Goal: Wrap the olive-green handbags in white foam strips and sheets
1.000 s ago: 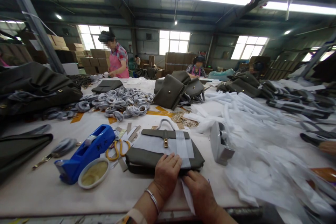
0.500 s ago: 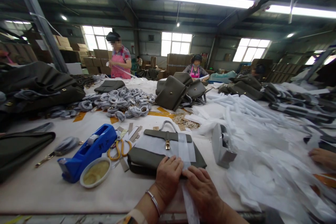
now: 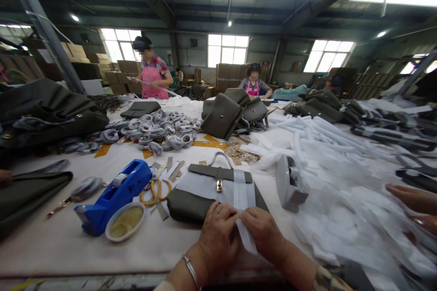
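A dark olive handbag [image 3: 186,201] lies in front of me, with a gold turn clasp [image 3: 219,185] and white sheet material under its flap. A translucent white strip [image 3: 240,186] runs over the flap and down the bag's front, its loose end hanging between my hands. My left hand [image 3: 218,229] is closed at the bag's near edge, fingertips on the strip. Beside it, my right hand [image 3: 264,232] is closed on the same strip. Both thumbs are hidden.
Left of the bag are yellow-handled scissors [image 3: 156,192], a blue tape dispenser [image 3: 114,195] and a white dish [image 3: 125,223]. A grey dispenser [image 3: 291,184] stands right. Coiled grey straps [image 3: 157,129] and more bags [image 3: 221,116] lie behind. A co-worker's hand [image 3: 409,198] shows at right.
My hands have drawn closer together and curled more at the bag's near edge. The strip's loose end is now folded up between them. A co-worker's hand appears at the left edge.
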Demonstrator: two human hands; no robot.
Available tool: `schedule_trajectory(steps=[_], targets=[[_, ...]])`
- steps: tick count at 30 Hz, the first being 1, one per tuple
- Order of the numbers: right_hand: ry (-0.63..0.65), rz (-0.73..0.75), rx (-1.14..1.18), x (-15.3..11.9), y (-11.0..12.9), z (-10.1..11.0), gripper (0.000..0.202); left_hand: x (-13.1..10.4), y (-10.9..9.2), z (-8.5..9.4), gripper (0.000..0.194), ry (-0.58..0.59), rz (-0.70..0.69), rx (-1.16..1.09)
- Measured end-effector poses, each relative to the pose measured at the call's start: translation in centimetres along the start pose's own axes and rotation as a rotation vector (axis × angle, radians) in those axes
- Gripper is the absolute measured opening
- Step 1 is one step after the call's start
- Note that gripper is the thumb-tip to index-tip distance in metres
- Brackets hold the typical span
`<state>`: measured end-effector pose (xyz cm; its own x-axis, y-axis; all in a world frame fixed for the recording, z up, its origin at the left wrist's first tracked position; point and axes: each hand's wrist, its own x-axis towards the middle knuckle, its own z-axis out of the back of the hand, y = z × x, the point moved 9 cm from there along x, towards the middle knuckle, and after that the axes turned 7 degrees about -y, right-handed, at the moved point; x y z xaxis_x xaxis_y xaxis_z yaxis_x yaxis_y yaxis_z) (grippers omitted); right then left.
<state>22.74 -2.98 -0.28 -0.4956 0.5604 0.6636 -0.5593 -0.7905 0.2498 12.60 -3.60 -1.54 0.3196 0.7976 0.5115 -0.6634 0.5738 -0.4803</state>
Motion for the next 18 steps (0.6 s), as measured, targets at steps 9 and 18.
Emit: schedule_trajectory(steps=[9,18], targets=[[0.091,-0.506,0.243,0.5,-5.5,-1.1,0.036,1.9,2.0,-0.5,0.019,-0.047,0.157,0.058],[0.075,-0.91,0.481,-0.8,-8.8,-1.6,0.03,2.0,2.2,-0.8,0.022,-0.071,0.17,0.092]])
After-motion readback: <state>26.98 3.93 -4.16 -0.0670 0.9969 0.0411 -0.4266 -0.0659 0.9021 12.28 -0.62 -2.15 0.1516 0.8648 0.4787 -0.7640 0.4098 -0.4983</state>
